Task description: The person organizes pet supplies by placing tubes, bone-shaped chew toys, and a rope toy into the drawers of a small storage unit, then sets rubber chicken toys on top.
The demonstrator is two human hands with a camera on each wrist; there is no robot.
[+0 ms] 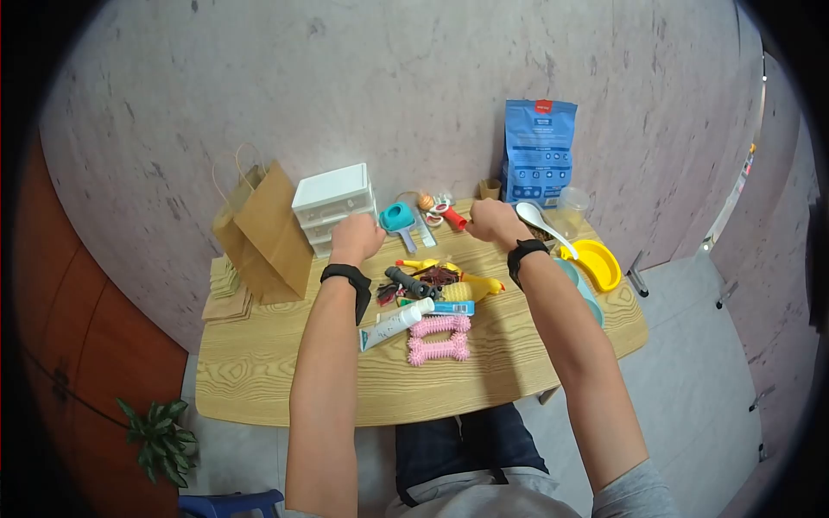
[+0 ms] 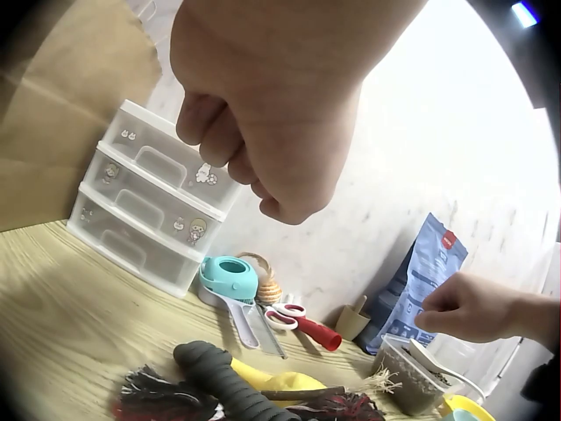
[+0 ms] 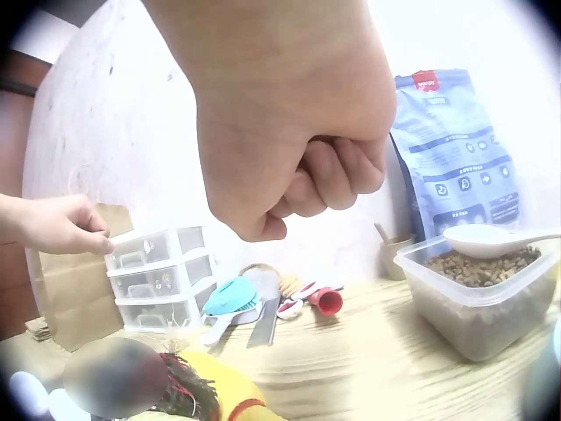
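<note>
My left hand is a curled fist in front of the white three-drawer unit, with nothing seen in it. Level with it, my right hand is also curled into a fist, empty, near the clear tub of kibble and its white scoop. Between the hands, towards the wall, lie a teal pet brush, red-handled scissors and a red tube-shaped thing. Closer to me are a yellow rubber chicken, a dark ridged toy and a rope toy.
Two pink spiky bone toys and a white tube lie near the table's front. A brown paper bag stands at left. A tall blue food bag stands at back right, with a yellow bowl near the right edge.
</note>
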